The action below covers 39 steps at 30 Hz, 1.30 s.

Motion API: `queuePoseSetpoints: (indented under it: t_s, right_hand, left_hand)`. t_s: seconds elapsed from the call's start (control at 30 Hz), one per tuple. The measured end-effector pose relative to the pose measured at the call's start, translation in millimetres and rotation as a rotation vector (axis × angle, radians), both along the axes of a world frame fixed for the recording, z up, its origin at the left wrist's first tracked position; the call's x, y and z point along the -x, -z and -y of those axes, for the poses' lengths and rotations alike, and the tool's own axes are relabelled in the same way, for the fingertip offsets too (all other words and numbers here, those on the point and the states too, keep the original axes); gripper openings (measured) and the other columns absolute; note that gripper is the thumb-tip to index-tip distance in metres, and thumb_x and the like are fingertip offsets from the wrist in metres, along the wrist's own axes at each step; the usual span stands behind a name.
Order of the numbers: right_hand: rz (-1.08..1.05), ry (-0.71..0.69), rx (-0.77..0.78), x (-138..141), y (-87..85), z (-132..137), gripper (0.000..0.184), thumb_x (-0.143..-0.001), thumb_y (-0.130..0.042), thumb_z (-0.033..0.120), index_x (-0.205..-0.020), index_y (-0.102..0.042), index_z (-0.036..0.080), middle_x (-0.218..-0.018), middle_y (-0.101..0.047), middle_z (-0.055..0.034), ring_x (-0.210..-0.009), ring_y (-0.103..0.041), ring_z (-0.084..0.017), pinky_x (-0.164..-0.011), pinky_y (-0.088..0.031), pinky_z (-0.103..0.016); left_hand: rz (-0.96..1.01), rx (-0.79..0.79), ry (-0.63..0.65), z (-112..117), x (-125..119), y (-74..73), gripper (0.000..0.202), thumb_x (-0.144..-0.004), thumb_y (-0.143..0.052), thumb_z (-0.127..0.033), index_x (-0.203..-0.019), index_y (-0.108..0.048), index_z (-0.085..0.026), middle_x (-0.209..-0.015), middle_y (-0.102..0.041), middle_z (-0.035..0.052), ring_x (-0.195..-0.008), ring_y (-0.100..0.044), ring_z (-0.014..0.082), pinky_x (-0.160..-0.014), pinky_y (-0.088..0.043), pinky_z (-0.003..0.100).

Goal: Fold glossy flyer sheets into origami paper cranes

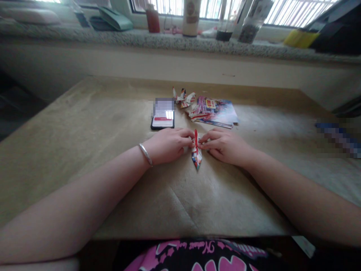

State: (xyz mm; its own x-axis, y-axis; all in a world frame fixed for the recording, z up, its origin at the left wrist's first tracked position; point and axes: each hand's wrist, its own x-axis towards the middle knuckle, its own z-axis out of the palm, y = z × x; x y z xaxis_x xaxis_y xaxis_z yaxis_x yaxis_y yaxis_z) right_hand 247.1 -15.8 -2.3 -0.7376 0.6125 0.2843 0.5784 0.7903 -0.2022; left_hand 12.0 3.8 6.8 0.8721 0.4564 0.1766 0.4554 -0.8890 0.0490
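A narrow folded paper piece (196, 156), printed in red, white and blue and pointed at both ends, lies on the table between my hands. My left hand (170, 145), below a silver bangle (145, 154), pinches its left side with thumb and fingers. From the right, the fingers of my right hand (221, 145) press on the opposite edge. Just beyond my hands are several folded paper figures (187, 101) made of similar printed paper. A stack of glossy printed sheets (224, 111) lies beside them.
A phone (163, 114) with a lit screen lies beyond my left hand. At the far right is a blurred blue item (338, 139). The brown table (84, 113) meets a wall under a stone windowsill (169, 40) with bottles, a green case (115, 19) and a yellow object (301, 38).
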Motion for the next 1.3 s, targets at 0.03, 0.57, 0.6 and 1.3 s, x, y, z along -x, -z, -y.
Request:
queuePoseSetpoints:
  t_s: [0.03,0.57,0.6,1.3]
  right_hand:
    - [-0.033,-0.005,0.024,-1.7,1.5,-1.5,0.033,-0.082,-0.05,0.013,-0.098,-0.075,0.028,-0.103,-0.071,-0.0055,-0.092,-0.062,-0.02,-0.083,-0.05,-0.036]
    - [-0.407,0.173,0.352,-2.2,17.1,-10.4,0.022,-0.076,-0.05,0.011,-0.078,-0.069,0.021,-0.092,-0.073,-0.0044,-0.09,-0.066,-0.018,-0.088,-0.049,-0.036]
    - [-0.395,0.2,0.345,-0.5,16.5,-9.0,0.02,-0.077,-0.051,0.013,-0.082,-0.069,0.02,-0.093,-0.073,-0.0051,-0.09,-0.066,-0.019,-0.086,-0.05,-0.036]
    - [-0.256,0.277,0.094,9.6,22.2,-8.6,0.02,-0.074,-0.072,0.034,-0.087,-0.062,0.021,-0.107,-0.068,-0.0085,-0.103,-0.059,-0.025,-0.094,-0.043,-0.044]
  left_hand:
    - [0.0,0.011,0.006,-0.7,1.1,0.2,0.032,-0.08,-0.049,-0.009,-0.103,-0.069,-0.021,-0.122,-0.063,0.0055,-0.105,-0.063,0.0204,-0.091,-0.052,0.035]
    - [0.124,0.076,0.028,-4.5,3.9,7.8,0.026,-0.086,-0.05,-0.016,-0.106,-0.066,-0.019,-0.104,-0.066,0.0078,-0.094,-0.061,0.0168,-0.084,-0.048,0.028]
    - [0.124,0.058,0.019,-2.6,2.6,7.0,0.024,-0.088,-0.05,-0.018,-0.105,-0.066,-0.018,-0.101,-0.067,0.0076,-0.09,-0.061,0.0163,-0.081,-0.048,0.027]
    - [0.185,0.068,-0.206,4.5,-11.6,17.6,0.032,-0.088,-0.057,-0.035,-0.113,-0.058,-0.016,-0.117,-0.06,0.0101,-0.108,-0.053,0.0227,-0.098,-0.041,0.038]
